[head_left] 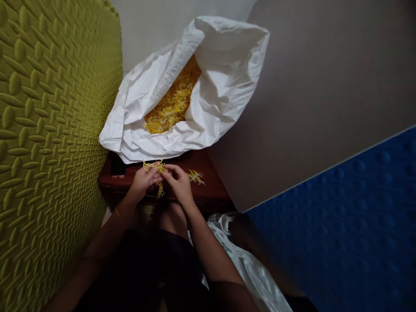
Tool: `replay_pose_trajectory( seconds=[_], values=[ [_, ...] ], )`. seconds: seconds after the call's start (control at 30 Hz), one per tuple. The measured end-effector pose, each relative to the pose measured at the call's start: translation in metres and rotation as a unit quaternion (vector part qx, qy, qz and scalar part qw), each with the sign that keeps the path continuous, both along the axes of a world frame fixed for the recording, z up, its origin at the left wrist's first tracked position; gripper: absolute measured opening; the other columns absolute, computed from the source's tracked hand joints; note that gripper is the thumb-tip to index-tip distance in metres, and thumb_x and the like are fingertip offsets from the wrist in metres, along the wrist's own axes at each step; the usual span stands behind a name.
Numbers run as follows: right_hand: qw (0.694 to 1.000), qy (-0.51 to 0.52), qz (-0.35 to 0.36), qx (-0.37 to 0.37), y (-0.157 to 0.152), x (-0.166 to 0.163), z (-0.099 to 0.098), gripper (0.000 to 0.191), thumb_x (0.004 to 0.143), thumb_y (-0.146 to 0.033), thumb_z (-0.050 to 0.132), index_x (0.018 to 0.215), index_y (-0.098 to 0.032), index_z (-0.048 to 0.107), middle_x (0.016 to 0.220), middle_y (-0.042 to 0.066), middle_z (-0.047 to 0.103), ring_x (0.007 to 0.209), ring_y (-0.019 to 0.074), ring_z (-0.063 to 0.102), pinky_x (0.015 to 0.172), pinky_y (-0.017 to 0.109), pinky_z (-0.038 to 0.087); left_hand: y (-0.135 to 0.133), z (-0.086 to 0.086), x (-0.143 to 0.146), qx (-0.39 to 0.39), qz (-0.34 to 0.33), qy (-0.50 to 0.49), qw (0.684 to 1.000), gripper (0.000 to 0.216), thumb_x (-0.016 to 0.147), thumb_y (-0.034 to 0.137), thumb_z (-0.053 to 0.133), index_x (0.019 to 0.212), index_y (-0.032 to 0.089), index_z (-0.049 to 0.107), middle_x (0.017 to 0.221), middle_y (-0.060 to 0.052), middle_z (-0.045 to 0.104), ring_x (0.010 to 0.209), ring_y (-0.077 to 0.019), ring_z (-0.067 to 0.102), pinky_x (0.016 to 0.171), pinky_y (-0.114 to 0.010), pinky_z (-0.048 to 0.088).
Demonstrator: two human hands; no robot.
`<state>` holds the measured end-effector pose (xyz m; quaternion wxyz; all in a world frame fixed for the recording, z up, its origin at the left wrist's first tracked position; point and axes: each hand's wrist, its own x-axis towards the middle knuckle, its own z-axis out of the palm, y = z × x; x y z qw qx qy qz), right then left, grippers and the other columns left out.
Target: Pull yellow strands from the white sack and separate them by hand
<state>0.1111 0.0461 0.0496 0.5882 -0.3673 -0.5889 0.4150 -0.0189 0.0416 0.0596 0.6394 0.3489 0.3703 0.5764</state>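
Over a reddish wooden counter, the left hand and right hand have their grips closed on a tangle of yellow strands, a loose tuft lying just beside them. Heaped strands fill a white sack beyond. A careless tug could likely scatter these light, fine pieces off the counter's edge.

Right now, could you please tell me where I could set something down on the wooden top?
Bare wood shows right of the loose yellow tuft, below the white sack. It is crowded at centre, where the left hand and right hand hold yellow strands.
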Motion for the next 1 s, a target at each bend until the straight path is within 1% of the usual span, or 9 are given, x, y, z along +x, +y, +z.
replay_pose_trajectory(
  seconds=[0.1,0.17,0.27,0.37,0.53,0.7,0.8,0.9,1.0],
  values=[
    [1.0,-0.011,-0.021,0.01,0.002,0.002,0.001,0.013,0.075,-0.029,0.061,0.083,-0.019,0.065,0.08,0.001,0.065,0.074,0.0138,0.057,0.072,0.027,0.046,-0.001,0.0,0.001,-0.001,-0.005,0.014,1.0,0.033,0.075,0.019,0.065,0.107,0.011,0.06,0.091,-0.007,0.067,0.07,-0.009,0.063,0.079,-0.029,0.051],
    [0.999,-0.01,-0.029,0.01,0.004,0.004,0.002,0.013,0.075,-0.029,0.06,0.081,-0.019,0.065,0.079,0.001,0.066,0.074,0.0141,0.058,0.073,0.028,0.046,-0.002,0.0,0.0,0.009,-0.013,0.008,1.0,0.049,0.069,0.014,0.069,0.116,0.014,0.055,0.094,-0.006,0.067,0.075,-0.0096,0.063,0.082,-0.03,0.05],
    [0.999,0.001,-0.043,0.008,0.006,0.005,0.002,0.013,0.074,-0.03,0.061,0.08,-0.018,0.064,0.077,0.001,0.065,0.074,0.0141,0.057,0.072,0.027,0.045,-0.001,0.0,-0.002,0.021,-0.031,0.01,0.999,0.063,0.063,0.011,0.073,0.122,0.016,0.05,0.092,-0.006,0.068,0.075,-0.0105,0.064,0.078,-0.027,0.051],
    [0.999,0.018,-0.049,0.001,0.007,0.005,0.001,0.013,0.074,-0.03,0.061,0.08,-0.019,0.064,0.074,0.0,0.064,0.069,0.0131,0.056,0.067,0.026,0.045,0.001,-0.001,-0.003,0.021,-0.031,0.038,0.999,0.054,0.063,0.018,0.075,0.113,0.015,0.055,0.086,-0.006,0.068,0.065,-0.0093,0.063,0.065,-0.022,0.05],
    [0.998,0.048,-0.037,-0.013,0.008,0.004,0.001,0.014,0.071,-0.031,0.064,0.079,-0.02,0.064,0.067,-0.002,0.061,0.06,0.011,0.053,0.061,0.024,0.044,0.001,0.001,-0.001,0.02,0.009,0.08,0.997,0.039,0.066,0.024,0.073,0.101,0.013,0.058,0.068,0.0,0.064,0.049,-0.0038,0.053,0.049,-0.016,0.039],
    [0.997,0.06,0.011,-0.05,0.009,0.006,0.0,0.022,0.065,-0.031,0.069,0.085,-0.02,0.067,0.072,-0.002,0.065,0.063,0.0109,0.056,0.066,0.026,0.047,-0.003,0.006,-0.001,0.018,0.025,0.051,0.998,0.053,0.064,0.019,0.073,0.111,0.014,0.051,0.074,0.0,0.064,0.055,-0.0047,0.054,0.052,-0.017,0.037],
    [0.999,0.029,0.011,-0.028,0.009,0.009,0.0,0.025,0.068,-0.029,0.068,0.091,-0.021,0.068,0.079,0.0,0.067,0.07,0.0125,0.059,0.072,0.028,0.049,-0.005,0.009,-0.003,0.016,0.004,0.023,1.0,0.063,0.059,0.014,0.075,0.115,0.016,0.046,0.081,-0.002,0.066,0.064,-0.0081,0.059,0.057,-0.019,0.04],
    [0.999,-0.012,-0.027,0.021,0.008,0.01,0.003,0.019,0.072,-0.028,0.064,0.089,-0.022,0.069,0.088,0.002,0.069,0.081,0.015,0.062,0.079,0.03,0.048,-0.007,0.011,-0.002,0.014,0.006,0.012,1.0,0.047,0.059,0.014,0.076,0.099,0.016,0.05,0.08,-0.001,0.065,0.064,-0.0079,0.059,0.058,-0.019,0.042],
    [0.996,-0.041,-0.054,0.054,0.006,0.011,0.006,0.015,0.076,-0.027,0.06,0.086,-0.021,0.069,0.086,0.002,0.069,0.081,0.0156,0.062,0.079,0.03,0.048,-0.007,0.01,-0.001,0.003,0.012,0.008,1.0,0.03,0.064,0.019,0.073,0.084,0.013,0.052,0.075,-0.001,0.064,0.058,-0.005,0.055,0.057,-0.018,0.042]
  ],
)
